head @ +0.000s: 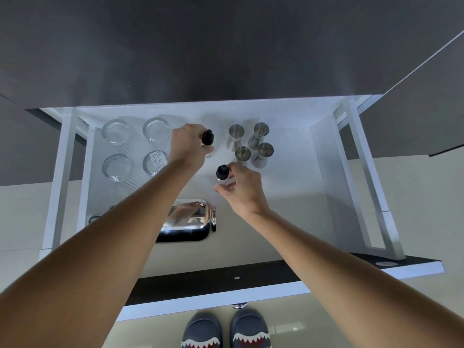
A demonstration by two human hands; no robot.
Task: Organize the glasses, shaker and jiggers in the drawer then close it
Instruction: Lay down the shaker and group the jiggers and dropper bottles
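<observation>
At six o'clock, nearest the camera, two shark-patterned slippers [226, 331] stand on the pale floor just below the dark-topped drawer front [226, 282]. The white drawer [324, 172] stands pulled fully open above it. Inside, toward seven o'clock, a shiny metal tray [187, 222] lies near the front, partly crossed by the left forearm.

Near the drawer's middle, the right hand [242, 189] is closed around a small clear bottle with a black dropper cap [222, 172], fingers wrapped at its body. Just beyond, toward eleven o'clock of it, the left hand [187, 148] grips a second black-capped dropper bottle [208, 137], most of which is hidden by the fingers. The two bottles are near each other but apart.

At one o'clock from the hands, four steel jiggers [251, 144] stand upright in a tight cluster, just beside the right hand's bottle but not touching it. At ten o'clock, four clear ribbed glasses [135, 146] stand in a two-by-two block against the left wall; one carries a printed label. Farthest off, the dark underside of the bench [226, 46] overhangs the drawer's back edge.
</observation>
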